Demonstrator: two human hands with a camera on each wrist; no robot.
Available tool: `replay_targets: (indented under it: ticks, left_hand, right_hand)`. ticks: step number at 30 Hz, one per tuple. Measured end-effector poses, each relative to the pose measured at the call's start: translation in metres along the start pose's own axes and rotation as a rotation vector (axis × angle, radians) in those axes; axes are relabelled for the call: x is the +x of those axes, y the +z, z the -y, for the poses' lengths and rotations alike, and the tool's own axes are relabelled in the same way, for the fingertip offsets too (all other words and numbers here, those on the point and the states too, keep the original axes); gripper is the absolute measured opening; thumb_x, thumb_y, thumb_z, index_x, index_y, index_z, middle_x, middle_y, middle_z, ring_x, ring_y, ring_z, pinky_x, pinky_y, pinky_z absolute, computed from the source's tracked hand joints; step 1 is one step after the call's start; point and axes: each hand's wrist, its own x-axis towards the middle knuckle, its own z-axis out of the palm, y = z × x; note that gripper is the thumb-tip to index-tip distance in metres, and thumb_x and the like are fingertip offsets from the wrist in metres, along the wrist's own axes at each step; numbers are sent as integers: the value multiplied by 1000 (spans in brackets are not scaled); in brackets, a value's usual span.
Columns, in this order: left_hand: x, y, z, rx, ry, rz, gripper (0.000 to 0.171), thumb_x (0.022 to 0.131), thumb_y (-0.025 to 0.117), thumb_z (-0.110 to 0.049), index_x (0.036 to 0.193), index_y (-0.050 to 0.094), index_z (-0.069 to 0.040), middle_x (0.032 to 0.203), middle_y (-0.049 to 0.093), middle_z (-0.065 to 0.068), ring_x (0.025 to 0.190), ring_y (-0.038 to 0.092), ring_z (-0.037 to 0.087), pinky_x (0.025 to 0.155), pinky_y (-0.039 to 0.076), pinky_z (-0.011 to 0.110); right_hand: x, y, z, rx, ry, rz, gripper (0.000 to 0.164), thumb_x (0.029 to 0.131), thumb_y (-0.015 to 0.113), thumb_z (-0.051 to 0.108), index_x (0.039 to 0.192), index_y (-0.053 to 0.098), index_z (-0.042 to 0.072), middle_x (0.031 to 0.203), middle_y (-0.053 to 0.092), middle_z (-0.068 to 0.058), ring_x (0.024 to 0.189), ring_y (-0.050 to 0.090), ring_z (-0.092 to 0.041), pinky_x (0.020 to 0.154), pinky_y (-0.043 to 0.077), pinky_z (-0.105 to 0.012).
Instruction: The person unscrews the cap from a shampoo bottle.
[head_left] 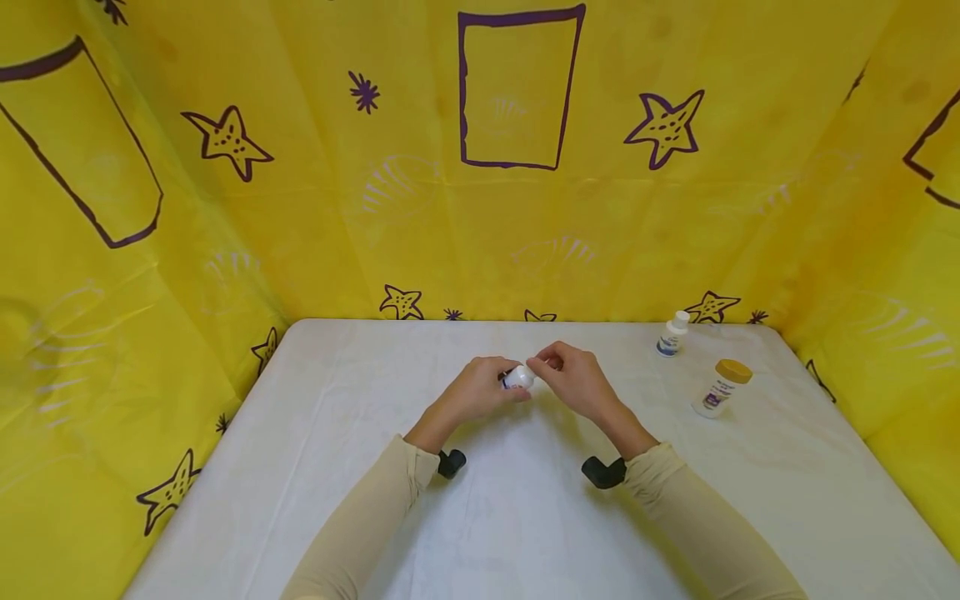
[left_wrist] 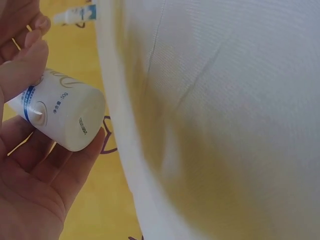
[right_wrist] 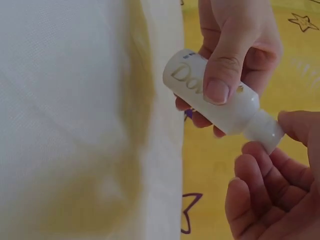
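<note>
In the head view we see a white bottle (head_left: 517,377) near the middle of the frame, lifted above the counter (head_left: 247,483). The left hand (head_left: 480,387) grips it around the body; in the right wrist view its thumb lies across the bottle's side, beside gold "Do" lettering. The right hand (head_left: 576,382) has its grip on the white cap (right_wrist: 264,131), pinching it between thumb and fingertips at the centre right of that frame. We see the cap on the bottle, which is tilted there with the cap end toward the lower right. From the left wrist we can make out the bottle's base, a blue band and "50g" printed on the side.

Toward the right of the head view, two more containers stand on the counter: a small bottle with a blue label (head_left: 667,340) near the back edge, and a jar with a yellow lid (head_left: 716,398) closer to us. Yellow cloth (head_left: 510,250) printed with purple starfish surrounds the counter, and we see beige sleeves (head_left: 367,508) on both arms.
</note>
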Motion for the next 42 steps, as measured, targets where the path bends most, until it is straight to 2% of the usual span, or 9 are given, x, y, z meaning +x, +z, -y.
replay_targets:
  ticks: [7, 12, 17, 22, 26, 31, 35, 38, 42]
  left_hand:
    - [-1, -1, -1, 10, 16, -22, 26, 90, 78, -35, 111, 74, -19, 99, 71, -4, 85, 60, 14, 76, 49, 28]
    - [-1, -1, 0, 15, 14, -27, 26, 90, 78, -36, 111, 74, -20, 100, 72, -4, 85, 59, 13, 76, 49, 27]
    - [-1, 0, 0, 4, 11, -27, 24, 90, 78, -35, 110, 74, -22, 98, 71, -5, 85, 60, 14, 76, 49, 28]
    - [-1, 1, -2, -1, 21, -27, 24, 89, 79, -35, 108, 73, -21, 96, 71, -4, 83, 60, 15, 74, 49, 29]
    - [-1, 1, -2, -4, 16, -24, 25, 90, 79, -34, 110, 74, -20, 97, 71, -4, 84, 60, 14, 75, 49, 28]
    - [-2, 0, -1, -5, 13, -25, 26, 90, 79, -34, 111, 74, -20, 99, 72, -4, 84, 60, 13, 76, 49, 28]
    - [-2, -1, 1, -4, 14, -30, 27, 89, 79, -35, 112, 74, -20, 99, 72, -4, 84, 60, 12, 76, 49, 28]
    - [-2, -1, 1, -6, 23, -31, 26, 89, 79, -34, 111, 74, -21, 98, 72, -5, 82, 60, 12, 74, 49, 27]
    - [-2, -1, 1, -4, 29, -31, 24, 89, 80, -34, 109, 74, -23, 95, 72, -5, 81, 60, 12, 73, 49, 26]
  right_hand:
    - [0, 2, -3, 28, -88, -8, 33, 99, 67, 28, 123, 67, 6, 103, 72, -9, 89, 66, -22, 76, 54, -33]
    - [0, 1, -3, 54, -101, 15, 35, 99, 66, 26, 128, 64, 7, 111, 71, -11, 93, 67, -24, 77, 56, -34]
    - [0, -1, -2, 63, -52, 5, 43, 98, 67, 39, 128, 64, 10, 111, 70, -10, 95, 66, -24, 77, 55, -32]
    - [1, -1, -2, 62, 37, 8, 51, 95, 64, 58, 117, 67, 12, 102, 71, -6, 90, 62, -21, 75, 51, -31]
    - [1, -1, -2, 58, 59, 29, 47, 96, 63, 56, 111, 68, 12, 101, 72, -6, 88, 61, -21, 75, 50, -30]
    - [1, 0, -3, 62, -67, 35, 31, 100, 66, 32, 119, 68, 8, 107, 72, -9, 93, 64, -21, 80, 53, -32]
    - [1, 1, -1, 45, -170, 33, 33, 99, 65, 18, 129, 65, 6, 117, 69, -11, 98, 66, -24, 85, 55, -38]
    - [-1, 0, -1, 53, -183, 32, 38, 99, 66, 21, 133, 63, 5, 122, 67, -14, 101, 67, -27, 87, 56, -43]
    - [0, 1, -2, 70, -137, 28, 43, 98, 69, 32, 132, 62, 6, 119, 67, -14, 99, 66, -27, 85, 56, -41]
